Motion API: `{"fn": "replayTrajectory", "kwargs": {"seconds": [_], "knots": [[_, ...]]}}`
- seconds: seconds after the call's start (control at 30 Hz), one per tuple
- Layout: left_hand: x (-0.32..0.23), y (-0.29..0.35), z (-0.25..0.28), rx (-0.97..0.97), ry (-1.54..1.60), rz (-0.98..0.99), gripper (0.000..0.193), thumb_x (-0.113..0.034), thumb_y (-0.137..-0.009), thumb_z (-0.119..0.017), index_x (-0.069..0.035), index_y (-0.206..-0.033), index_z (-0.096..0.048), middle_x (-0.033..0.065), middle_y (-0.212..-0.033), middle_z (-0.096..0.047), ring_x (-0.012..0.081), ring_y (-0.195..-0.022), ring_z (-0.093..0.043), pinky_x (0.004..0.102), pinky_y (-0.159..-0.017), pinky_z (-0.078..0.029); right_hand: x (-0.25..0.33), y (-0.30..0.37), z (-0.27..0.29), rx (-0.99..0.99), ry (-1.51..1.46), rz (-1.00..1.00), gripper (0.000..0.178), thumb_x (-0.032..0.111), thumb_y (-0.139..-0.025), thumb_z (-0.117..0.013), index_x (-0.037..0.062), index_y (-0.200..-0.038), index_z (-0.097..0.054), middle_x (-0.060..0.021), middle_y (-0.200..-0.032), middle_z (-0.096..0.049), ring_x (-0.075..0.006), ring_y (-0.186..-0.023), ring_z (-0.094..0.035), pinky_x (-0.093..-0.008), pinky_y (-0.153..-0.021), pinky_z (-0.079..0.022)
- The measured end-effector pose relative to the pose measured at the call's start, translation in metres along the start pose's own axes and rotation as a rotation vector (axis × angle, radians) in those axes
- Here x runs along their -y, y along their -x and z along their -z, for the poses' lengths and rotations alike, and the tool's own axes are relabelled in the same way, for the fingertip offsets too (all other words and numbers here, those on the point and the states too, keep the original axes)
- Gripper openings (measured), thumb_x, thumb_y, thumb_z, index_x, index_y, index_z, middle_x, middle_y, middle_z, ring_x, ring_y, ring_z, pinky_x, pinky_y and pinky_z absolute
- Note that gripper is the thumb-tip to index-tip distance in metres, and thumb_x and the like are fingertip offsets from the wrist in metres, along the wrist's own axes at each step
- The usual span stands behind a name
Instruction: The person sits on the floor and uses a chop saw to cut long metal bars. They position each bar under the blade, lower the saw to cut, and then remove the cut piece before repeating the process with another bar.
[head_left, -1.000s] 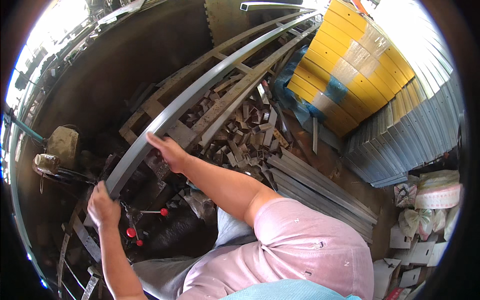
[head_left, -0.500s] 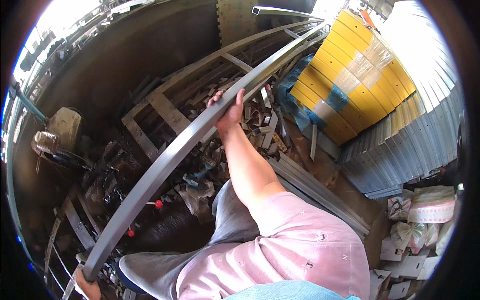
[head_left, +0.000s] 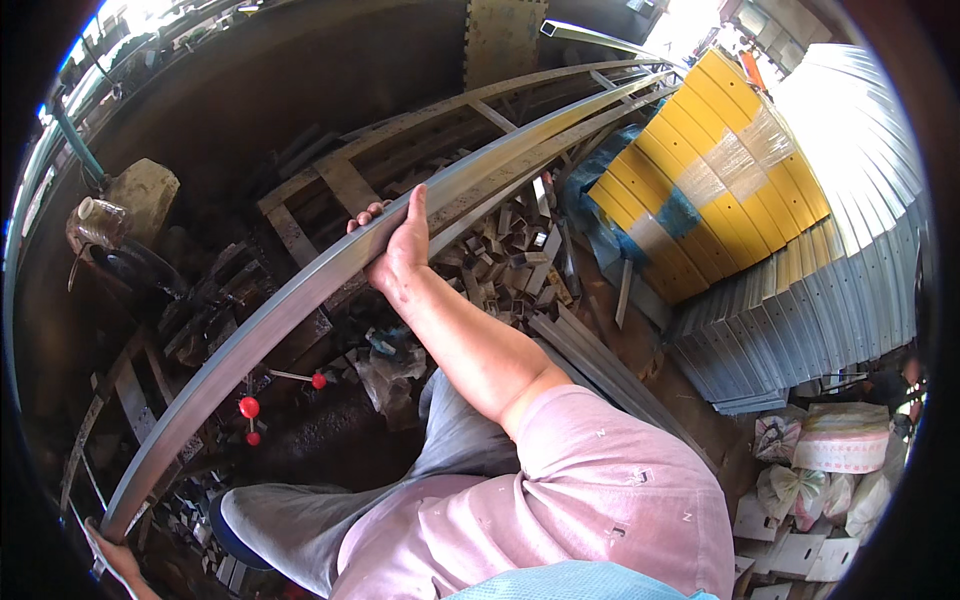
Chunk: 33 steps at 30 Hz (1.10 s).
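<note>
A long grey square metal tube [head_left: 300, 300] runs slantwise from the lower left up to the bright far right. My right hand [head_left: 400, 245] is closed round its middle, fingers on the far side and thumb along the near side. At the lower left, my left hand [head_left: 118, 562] holds the tube's near end, its fingers partly hidden there. Beneath the tube stands a dark machine with red-knobbed levers [head_left: 249, 407]. A metal rack frame [head_left: 345, 180] extends along the tube's far side.
Many short tube offcuts [head_left: 515, 255] lie heaped below the rack. To the right stand a stack of yellow panels [head_left: 700, 180] and a stack of grey metal profiles [head_left: 800, 320]. Wrapped bags [head_left: 845, 440] sit at the lower right. Long profiles [head_left: 620, 375] lie beside my arm.
My right hand has moved left and slightly down, still round the tube. The tube has shifted down and left, and my left hand has moved left with its end. The view has turned slightly.
</note>
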<state>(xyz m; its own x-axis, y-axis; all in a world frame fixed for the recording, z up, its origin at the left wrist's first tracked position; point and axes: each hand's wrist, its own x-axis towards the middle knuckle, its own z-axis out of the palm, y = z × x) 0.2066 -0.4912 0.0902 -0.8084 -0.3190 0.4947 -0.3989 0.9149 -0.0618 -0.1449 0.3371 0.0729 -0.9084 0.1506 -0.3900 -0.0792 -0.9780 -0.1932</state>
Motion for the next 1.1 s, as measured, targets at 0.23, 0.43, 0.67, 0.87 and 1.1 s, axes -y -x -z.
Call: {"fn": "replayTrajectory", "kwargs": {"seconds": [0.23,0.43,0.67,0.87,1.1], "knots": [[-0.282,-0.008,-0.012,-0.051,0.177,-0.226,0.083,-0.01,-0.076,-0.087,-0.007,-0.153,-0.055,0.0188,-0.149,-0.061,0.0423,-0.139,-0.055,0.05,-0.123,-0.039,-0.041,-0.019,0.013,-0.083,0.449,0.177,0.059,0.052,-0.105,-0.07,-0.0024,-0.126,-0.065,-0.014,-0.116,-0.07,-0.0239,-0.109,-0.065,-0.0464,-0.101,-0.053],[-0.378,-0.035,-0.021,0.091,0.116,-0.348,0.067,0.003,-0.072,-0.076,-0.008,-0.136,-0.062,0.0159,-0.133,-0.07,0.0385,-0.129,-0.064,0.0477,-0.113,-0.049,-0.052,-0.017,0.036,0.165,0.521,-0.151,0.058,0.049,-0.107,-0.067,-0.0007,-0.137,-0.062,-0.0135,-0.136,-0.067,-0.0262,-0.123,-0.063,-0.0476,-0.107,-0.051],[-0.326,-0.087,-0.078,0.309,0.034,-0.207,0.066,0.0,-0.076,-0.074,-0.004,-0.139,-0.054,0.0218,-0.127,-0.071,0.0432,-0.122,-0.066,0.0515,-0.105,-0.053,-0.067,-0.037,0.027,0.333,0.964,-0.354,0.055,0.053,-0.109,-0.061,0.0032,-0.133,-0.066,-0.0159,-0.119,-0.076,-0.0279,-0.106,-0.076,-0.0399,-0.076,-0.063],[-0.324,-0.152,-0.105,0.488,-0.081,-0.072,0.059,-0.002,-0.084,-0.067,-0.012,-0.142,-0.061,0.0221,-0.123,-0.075,0.042,-0.121,-0.069,0.0527,-0.102,-0.056,-0.089,-0.069,0.013,0.489,1.069,-0.334,0.054,0.052,-0.11,-0.06,0.0045,-0.134,-0.065,-0.0133,-0.121,-0.078,-0.0234,-0.103,-0.077,-0.0331,-0.071,-0.058],[-0.304,-0.182,-0.136,0.483,-0.139,-0.103,0.052,-0.003,-0.088,-0.062,-0.016,-0.137,-0.071,0.0167,-0.13,-0.075,0.0374,-0.125,-0.07,0.0485,-0.107,-0.056,-0.086,-0.08,0.002,0.526,1.035,-0.217,0.049,0.051,-0.111,-0.059,0.008,-0.133,-0.068,-0.0081,-0.121,-0.078,-0.0178,-0.097,-0.074,-0.0287,-0.066,-0.049]]}}
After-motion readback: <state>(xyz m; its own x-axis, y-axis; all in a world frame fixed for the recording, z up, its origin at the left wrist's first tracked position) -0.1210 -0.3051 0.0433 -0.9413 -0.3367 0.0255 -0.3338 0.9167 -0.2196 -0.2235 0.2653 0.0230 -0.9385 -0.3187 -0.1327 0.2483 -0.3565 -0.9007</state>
